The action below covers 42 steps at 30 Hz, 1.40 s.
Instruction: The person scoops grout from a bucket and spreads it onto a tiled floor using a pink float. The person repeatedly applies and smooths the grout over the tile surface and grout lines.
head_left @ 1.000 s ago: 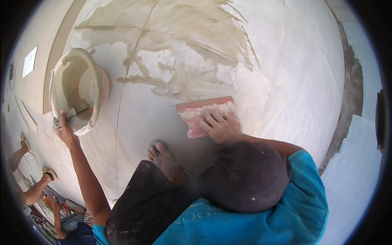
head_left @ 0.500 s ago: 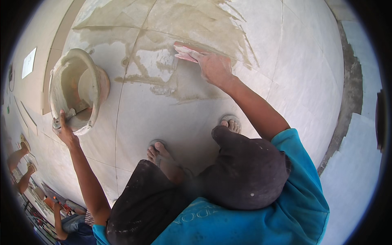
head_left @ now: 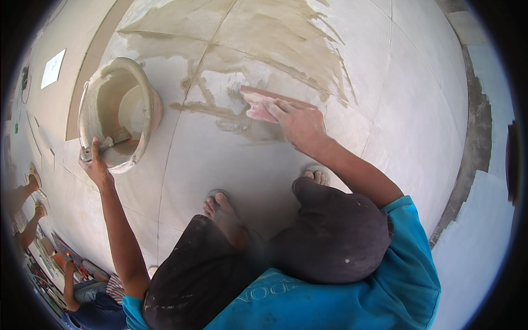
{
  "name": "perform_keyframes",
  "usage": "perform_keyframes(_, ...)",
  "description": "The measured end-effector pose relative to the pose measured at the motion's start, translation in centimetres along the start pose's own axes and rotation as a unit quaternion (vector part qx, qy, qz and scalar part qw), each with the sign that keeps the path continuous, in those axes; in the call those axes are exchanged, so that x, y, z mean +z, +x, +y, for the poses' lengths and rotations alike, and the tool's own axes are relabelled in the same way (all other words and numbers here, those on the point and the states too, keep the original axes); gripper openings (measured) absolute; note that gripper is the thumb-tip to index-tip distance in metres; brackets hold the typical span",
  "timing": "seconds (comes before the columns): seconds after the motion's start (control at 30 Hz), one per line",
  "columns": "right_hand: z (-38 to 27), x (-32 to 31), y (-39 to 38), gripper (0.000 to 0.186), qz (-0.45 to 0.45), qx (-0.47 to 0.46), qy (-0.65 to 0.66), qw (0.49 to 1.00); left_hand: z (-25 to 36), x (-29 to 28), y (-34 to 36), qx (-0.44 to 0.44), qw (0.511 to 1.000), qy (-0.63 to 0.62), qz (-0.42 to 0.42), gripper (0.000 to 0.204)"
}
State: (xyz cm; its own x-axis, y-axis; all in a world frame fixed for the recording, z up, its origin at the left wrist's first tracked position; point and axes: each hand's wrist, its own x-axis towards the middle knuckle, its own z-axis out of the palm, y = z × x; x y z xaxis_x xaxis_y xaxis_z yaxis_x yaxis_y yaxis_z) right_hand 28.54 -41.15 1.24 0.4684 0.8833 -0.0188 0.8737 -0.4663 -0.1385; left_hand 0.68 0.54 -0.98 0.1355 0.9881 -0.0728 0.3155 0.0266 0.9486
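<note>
In my right hand (head_left: 303, 127) is a flat reddish-pink float (head_left: 280, 100) with pale paste on it, its long edge against the tiled floor (head_left: 220, 159). Wet beige grout (head_left: 264, 33) lies smeared over the tiles and joints beyond it. On the left, my left hand (head_left: 98, 166) is closed at the near rim of a paste-crusted bucket (head_left: 146, 99). It grips the handle of a trowel (head_left: 116, 136), whose blade reaches inside the bucket. The palm side of that hand is hidden.
My sandalled feet (head_left: 223, 212) are on the tiles below the smear. At lower left another person (head_left: 93, 297) sits among tools, with someone's feet (head_left: 36, 179) farther up. A white sheet (head_left: 53, 69) lies at far left. A rough grey strip (head_left: 476, 126) borders the tiles at right.
My right hand has drawn the float nearer to me and slightly right, tipping it so more of its pale handle side shows. My left hand stays at the bucket; the view has shifted slightly.
</note>
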Motion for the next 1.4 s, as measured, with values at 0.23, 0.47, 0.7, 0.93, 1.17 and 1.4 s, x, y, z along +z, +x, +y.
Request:
perform_keyframes(0.23, -5.4, 4.3, -1.7, 0.043, -0.049, -0.079, -0.064, 0.994, -0.8, -1.2, 0.2, 0.016, 0.999, 0.023, 0.038, 0.083)
perform_keyframes(0.47, -4.0, -1.7, 9.1, 0.058, -0.206, 0.184, -0.025, 0.961, 0.4, -2.7, -1.3, 0.007, 0.997, 0.048, 0.052, 0.094)
perform_keyframes(0.7, 19.8, 4.3, -4.7, 0.065, 0.153, 0.295, 0.389, 0.859, -0.1, -2.3, -2.6, -0.119, 0.989, -0.088, 0.017, 0.1)
perform_keyframes(0.93, 20.6, 11.9, -16.5, 0.064, 0.138, 0.388, 0.319, 0.854, 1.2, -1.5, -5.3, -0.251, 0.932, -0.224, -0.136, 0.067)
perform_keyframes(1.17, 12.5, -0.3, -1.6, 0.054, 0.145, 0.157, 0.099, 0.972, 1.5, -2.1, -5.4, -0.269, 0.918, -0.27, -0.111, 0.057)
perform_keyframes(1.4, -13.5, -10.5, 13.1, 0.064, -0.039, -0.287, 0.1, 0.952, 4.0, -0.2, -8.9, -0.278, 0.906, -0.266, -0.176, 0.057)
